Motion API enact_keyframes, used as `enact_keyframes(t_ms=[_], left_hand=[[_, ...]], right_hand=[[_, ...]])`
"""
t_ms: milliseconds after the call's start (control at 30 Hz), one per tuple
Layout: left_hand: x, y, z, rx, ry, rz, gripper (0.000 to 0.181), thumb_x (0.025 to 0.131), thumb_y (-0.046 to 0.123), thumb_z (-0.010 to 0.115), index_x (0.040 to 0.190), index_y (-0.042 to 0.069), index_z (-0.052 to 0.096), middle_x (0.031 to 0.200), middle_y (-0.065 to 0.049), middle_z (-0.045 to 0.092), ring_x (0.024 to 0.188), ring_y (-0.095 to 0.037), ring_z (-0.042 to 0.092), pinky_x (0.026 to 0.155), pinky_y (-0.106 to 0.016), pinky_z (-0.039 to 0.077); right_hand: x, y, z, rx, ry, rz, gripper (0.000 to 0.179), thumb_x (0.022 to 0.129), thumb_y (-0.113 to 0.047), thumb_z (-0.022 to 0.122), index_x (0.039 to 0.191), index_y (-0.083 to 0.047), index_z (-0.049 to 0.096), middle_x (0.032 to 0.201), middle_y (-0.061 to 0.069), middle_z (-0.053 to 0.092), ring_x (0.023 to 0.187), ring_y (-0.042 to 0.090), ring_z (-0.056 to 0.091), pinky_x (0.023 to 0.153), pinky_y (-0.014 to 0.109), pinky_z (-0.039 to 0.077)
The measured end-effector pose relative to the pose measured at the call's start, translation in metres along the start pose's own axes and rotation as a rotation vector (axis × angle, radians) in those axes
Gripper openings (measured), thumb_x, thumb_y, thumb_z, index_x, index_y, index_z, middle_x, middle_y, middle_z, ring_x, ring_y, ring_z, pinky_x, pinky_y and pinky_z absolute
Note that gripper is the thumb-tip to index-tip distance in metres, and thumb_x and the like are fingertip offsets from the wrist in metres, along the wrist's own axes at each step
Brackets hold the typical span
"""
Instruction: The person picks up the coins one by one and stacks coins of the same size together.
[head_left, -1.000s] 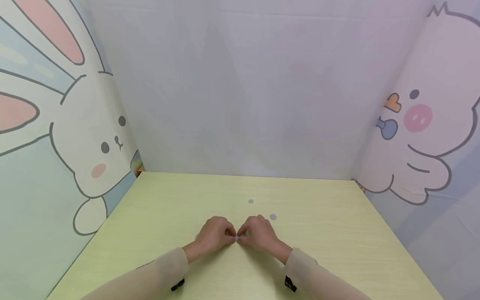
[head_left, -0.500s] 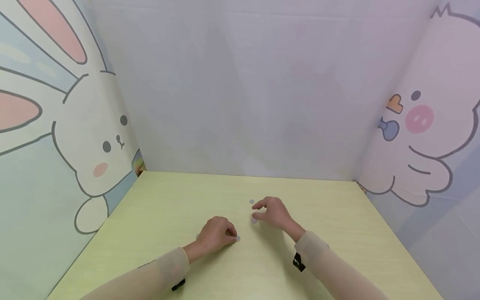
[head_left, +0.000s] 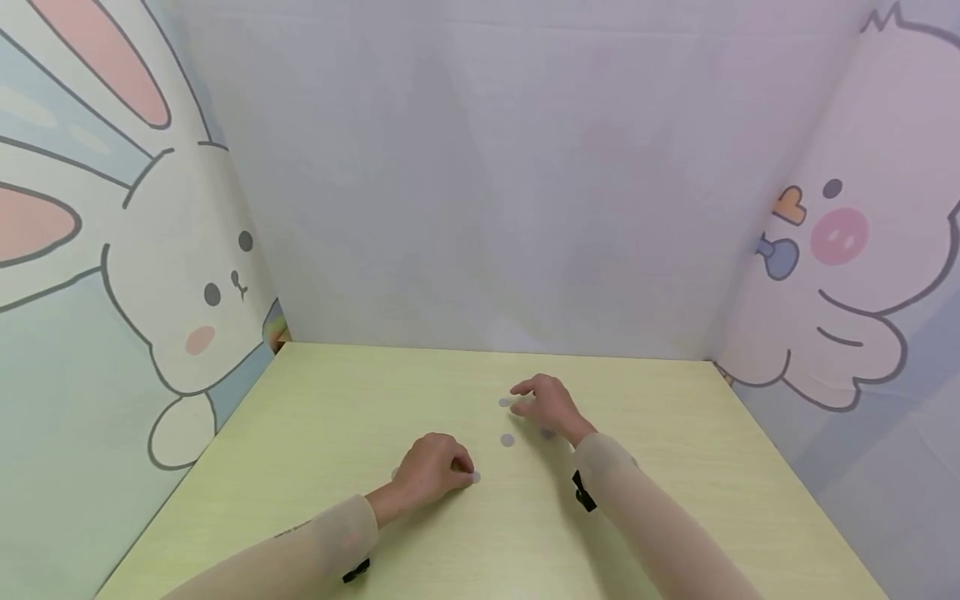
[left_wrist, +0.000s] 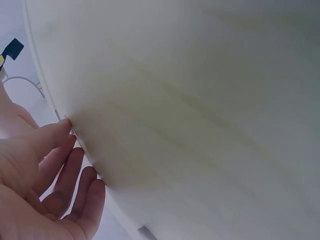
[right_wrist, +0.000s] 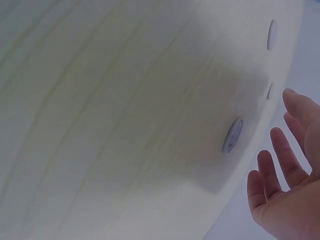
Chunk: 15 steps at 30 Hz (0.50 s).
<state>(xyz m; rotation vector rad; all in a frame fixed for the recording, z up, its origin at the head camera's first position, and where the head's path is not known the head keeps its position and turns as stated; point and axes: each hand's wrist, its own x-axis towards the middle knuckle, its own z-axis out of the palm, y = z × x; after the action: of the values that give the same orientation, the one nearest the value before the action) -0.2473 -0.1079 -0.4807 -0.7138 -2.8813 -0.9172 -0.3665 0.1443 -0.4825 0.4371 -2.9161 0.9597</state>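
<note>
Over the desk [head_left: 645, 500] I see the right hand [head_left: 552, 405], thumb and fingers parted, empty, just right of the far disc [head_left: 503, 402] and closest to it; the left hand [head_left: 431, 468], nearside left of that disc, pinches the front disc [head_left: 477, 477].

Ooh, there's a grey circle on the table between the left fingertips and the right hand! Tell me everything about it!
It is a small, round disc, plain pale grey, with no marks or parts that I can make out. It lies flat on the pale yellow table, away from the edges. The right hand is just beyond it, and the left hand is to its left, slightly nearer; neither touches it. I cannot tell what it is made of.
</note>
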Motion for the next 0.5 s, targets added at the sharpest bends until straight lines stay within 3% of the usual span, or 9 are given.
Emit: enact_keyframes(t_ms=[300, 500], left_hand=[[0.0, -0.001, 0.0, -0.023, -0.004, 0.006, 0.007, 0.086, 0.017, 0.09, 0.084, 0.017, 0.084, 0.078, 0.014, 0.068, 0.075, -0.005, 0.058, 0.071, -0.026, 0.05], [0.001, -0.003, 0.001, -0.021, -0.005, 0.007, 0.007, 0.086, 0.018, 0.09, 0.083, 0.018, 0.083, 0.078, 0.015, 0.067, 0.075, -0.003, 0.057, 0.07, -0.026, 0.05]], right_hand=[[0.01, 0.004, 0.012, -0.023, -0.009, 0.05, 0.026, 0.09, -0.021, 0.085, 0.116, -0.015, 0.082, 0.113, 0.006, 0.074, 0.102, 0.024, 0.064, 0.093, 0.046, 0.053], [0.015, 0.001, 0.016, -0.069, -0.009, 0.061, 0.023, 0.094, -0.028, 0.084, 0.114, -0.019, 0.084, 0.112, 0.006, 0.073, 0.105, 0.028, 0.064, 0.094, 0.049, 0.053]])
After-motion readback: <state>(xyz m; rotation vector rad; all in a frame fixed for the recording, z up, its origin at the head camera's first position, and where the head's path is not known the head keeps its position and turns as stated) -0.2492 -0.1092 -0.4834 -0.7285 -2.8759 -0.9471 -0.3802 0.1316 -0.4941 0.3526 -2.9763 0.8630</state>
